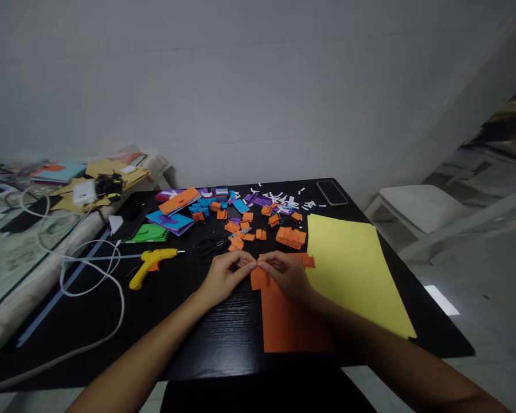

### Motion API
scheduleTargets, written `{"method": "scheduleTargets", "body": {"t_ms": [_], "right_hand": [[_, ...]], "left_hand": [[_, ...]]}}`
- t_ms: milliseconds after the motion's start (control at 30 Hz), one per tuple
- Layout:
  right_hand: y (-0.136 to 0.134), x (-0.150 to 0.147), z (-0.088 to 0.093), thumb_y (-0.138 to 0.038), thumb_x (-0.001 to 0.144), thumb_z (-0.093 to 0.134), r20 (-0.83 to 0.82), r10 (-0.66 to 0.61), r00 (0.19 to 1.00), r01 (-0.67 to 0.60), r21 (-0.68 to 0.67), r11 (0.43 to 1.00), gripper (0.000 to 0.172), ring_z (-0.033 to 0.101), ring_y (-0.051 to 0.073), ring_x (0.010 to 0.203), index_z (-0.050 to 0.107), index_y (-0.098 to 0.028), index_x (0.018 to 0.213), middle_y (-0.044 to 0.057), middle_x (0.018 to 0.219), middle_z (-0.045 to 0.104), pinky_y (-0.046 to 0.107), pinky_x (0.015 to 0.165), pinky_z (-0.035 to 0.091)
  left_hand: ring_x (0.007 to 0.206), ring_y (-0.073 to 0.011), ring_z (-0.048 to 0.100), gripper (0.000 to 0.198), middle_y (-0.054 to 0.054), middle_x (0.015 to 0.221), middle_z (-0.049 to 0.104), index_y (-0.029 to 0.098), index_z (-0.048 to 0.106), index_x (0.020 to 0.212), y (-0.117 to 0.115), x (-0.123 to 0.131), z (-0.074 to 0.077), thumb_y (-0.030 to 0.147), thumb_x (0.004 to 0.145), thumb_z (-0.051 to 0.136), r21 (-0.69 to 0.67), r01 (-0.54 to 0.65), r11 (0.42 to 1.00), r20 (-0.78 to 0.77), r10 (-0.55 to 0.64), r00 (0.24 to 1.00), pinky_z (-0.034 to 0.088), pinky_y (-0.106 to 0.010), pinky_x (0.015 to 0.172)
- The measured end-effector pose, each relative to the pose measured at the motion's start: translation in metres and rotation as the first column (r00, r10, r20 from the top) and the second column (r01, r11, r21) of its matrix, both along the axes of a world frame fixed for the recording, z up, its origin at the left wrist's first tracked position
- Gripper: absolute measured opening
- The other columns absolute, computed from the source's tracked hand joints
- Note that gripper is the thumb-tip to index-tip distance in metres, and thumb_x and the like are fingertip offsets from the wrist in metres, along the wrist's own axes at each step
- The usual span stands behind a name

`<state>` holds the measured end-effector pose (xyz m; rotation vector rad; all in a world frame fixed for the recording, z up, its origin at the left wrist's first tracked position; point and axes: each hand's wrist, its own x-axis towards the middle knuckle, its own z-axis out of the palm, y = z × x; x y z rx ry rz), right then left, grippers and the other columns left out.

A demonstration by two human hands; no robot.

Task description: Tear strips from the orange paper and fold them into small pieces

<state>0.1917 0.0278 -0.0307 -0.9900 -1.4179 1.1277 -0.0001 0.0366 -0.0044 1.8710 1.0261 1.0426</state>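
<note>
My left hand (227, 274) and my right hand (286, 274) meet over the front middle of the black table, fingertips pinched together on a small orange paper piece (259, 280). Under my right hand and forearm lies a larger orange sheet (290, 327), partly hidden. Just beyond the hands are several small folded orange paper pieces (261, 234) and a thicker stack of orange pieces (290, 237). Scissors (239, 232) lie among the loose pieces, half covered. Black-handled pliers or cutters (210, 246) rest near my left hand; their exact kind is unclear.
A yellow glue gun (152, 267) lies at the left, near a white cable (116, 287). Yellow sheets (352, 269) cover the right side. A phone (332, 193), white paper scraps (284, 201) and folded blue paper (172, 222) lie farther back. A white stool (417, 207) stands right.
</note>
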Motion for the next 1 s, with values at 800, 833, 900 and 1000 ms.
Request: {"method": "scheduleTargets", "body": {"t_ms": [800,833,900,1000], "right_hand": [[0.004,0.002,0.001,-0.041,0.078,0.080,-0.180,-0.014,0.984,-0.014,-0.154,0.988,0.027,0.070,0.019,0.083,0.074,-0.022,0.097,0.003,0.085,0.071,0.035,0.078,0.061],[0.005,0.002,0.002,-0.041,0.077,0.081,-0.188,-0.016,0.982,-0.016,-0.167,0.986,0.029,0.071,0.019,0.081,0.075,-0.022,0.098,0.002,0.084,0.071,0.035,0.077,0.062],[0.005,0.003,0.002,-0.041,0.075,0.082,-0.205,-0.018,0.979,-0.020,-0.179,0.984,0.032,0.071,0.019,0.078,0.075,-0.021,0.099,0.002,0.081,0.072,0.036,0.076,0.063],[0.005,0.002,0.002,-0.041,0.075,0.083,-0.200,-0.024,0.979,-0.009,-0.163,0.987,0.032,0.072,0.019,0.076,0.076,-0.021,0.098,0.003,0.080,0.073,0.038,0.075,0.064]], "left_hand": [[0.086,-0.0178,0.070,0.019,-0.006,0.098,0.077,0.020,0.075,0.104,0.003,-0.004,-0.009,0.032,0.093,0.067,0.076,-0.117,0.990,-0.053,0.121,0.991,0.052,-0.026,0.074],[0.087,-0.0179,0.070,0.017,-0.005,0.099,0.077,0.021,0.076,0.103,0.002,-0.004,-0.009,0.032,0.093,0.067,0.100,-0.115,0.988,-0.065,0.121,0.990,0.052,-0.026,0.075],[0.088,-0.0177,0.070,0.016,-0.005,0.099,0.078,0.021,0.076,0.102,0.002,-0.005,-0.007,0.030,0.094,0.066,0.132,-0.104,0.986,-0.076,0.115,0.990,0.052,-0.026,0.077],[0.088,-0.0174,0.070,0.016,-0.005,0.098,0.078,0.021,0.076,0.103,0.001,-0.005,-0.004,0.029,0.095,0.065,0.161,-0.083,0.984,-0.082,0.097,0.992,0.052,-0.026,0.078]]}}
